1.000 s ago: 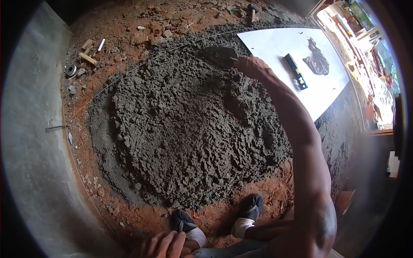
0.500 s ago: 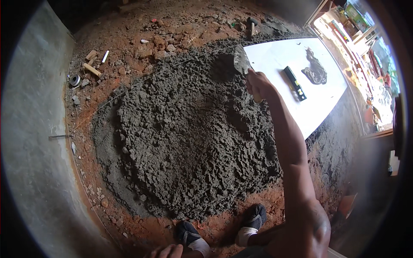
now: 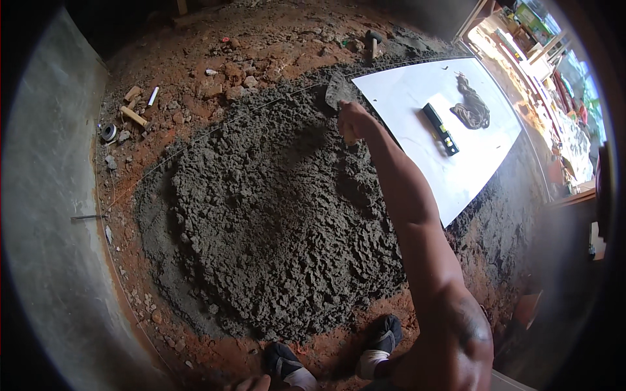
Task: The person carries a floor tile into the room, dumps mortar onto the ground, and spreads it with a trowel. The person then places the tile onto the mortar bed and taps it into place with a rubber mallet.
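Note:
My right hand (image 3: 354, 122) is closed around the handle of a trowel (image 3: 338, 90). Its grey, mortar-smeared blade is over the far edge of a broad bed of wet, lumpy mortar (image 3: 280, 208), close to the corner of a white board (image 3: 417, 85). Whether the blade touches the mortar is hard to see. Only a few bent fingers of my left hand (image 3: 253, 383) show at the lower edge, beside my shoe; the rest is cut off, so its grip cannot be judged.
A spirit level (image 3: 441, 129) and a heap of grey cord (image 3: 472, 107) lie on the board. A mallet (image 3: 373, 44) stands beyond it. At left, a hammer (image 3: 134, 116) and tape roll (image 3: 109, 132) lie near the grey wall (image 3: 49, 195). A string line crosses the mortar's far side.
My right hand and the trowel have moved left, off the board's corner and over the mortar. The whole view has shifted slightly. My left hand has sunk lower at the bottom edge.

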Motion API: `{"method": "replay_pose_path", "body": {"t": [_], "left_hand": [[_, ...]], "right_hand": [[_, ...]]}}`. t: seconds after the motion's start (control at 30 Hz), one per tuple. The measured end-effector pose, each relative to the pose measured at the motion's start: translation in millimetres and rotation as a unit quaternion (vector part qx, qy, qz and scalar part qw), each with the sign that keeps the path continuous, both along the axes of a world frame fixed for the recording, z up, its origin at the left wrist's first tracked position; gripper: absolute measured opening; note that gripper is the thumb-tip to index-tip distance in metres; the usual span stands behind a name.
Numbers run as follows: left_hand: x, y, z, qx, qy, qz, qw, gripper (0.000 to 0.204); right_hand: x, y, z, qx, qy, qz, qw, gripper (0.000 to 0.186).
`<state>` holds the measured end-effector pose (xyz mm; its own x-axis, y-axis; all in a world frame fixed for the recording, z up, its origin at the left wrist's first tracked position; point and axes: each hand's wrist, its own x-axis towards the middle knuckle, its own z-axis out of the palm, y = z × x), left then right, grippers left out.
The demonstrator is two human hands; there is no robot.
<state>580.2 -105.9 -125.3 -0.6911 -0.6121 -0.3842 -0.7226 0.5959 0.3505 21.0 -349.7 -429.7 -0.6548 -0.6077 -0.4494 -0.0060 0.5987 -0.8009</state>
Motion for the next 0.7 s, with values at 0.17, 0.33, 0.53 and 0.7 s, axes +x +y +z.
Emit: {"method": "replay_pose_path", "body": {"t": [0.17,0.33,0.53,0.7], "left_hand": [[-11,-3,2,-0.014,0.047,-0.010,0.999,0.039],[-16,5,-21,-0.085,0.146,-0.010,0.986,0.037],[1,15,-16,-0.109,0.176,0.043,0.977,0.039],[10,14,-7,-0.099,0.170,0.038,0.980,0.044]], "right_hand": [[-29,-2,-5,0.041,0.090,0.307,0.947,0.063],[-50,12,-22,-0.152,-0.177,0.185,0.954,0.039],[-57,51,26,0.169,0.053,0.116,0.977,0.037],[-61,88,21,0.152,0.072,0.099,0.981,0.047]]}}
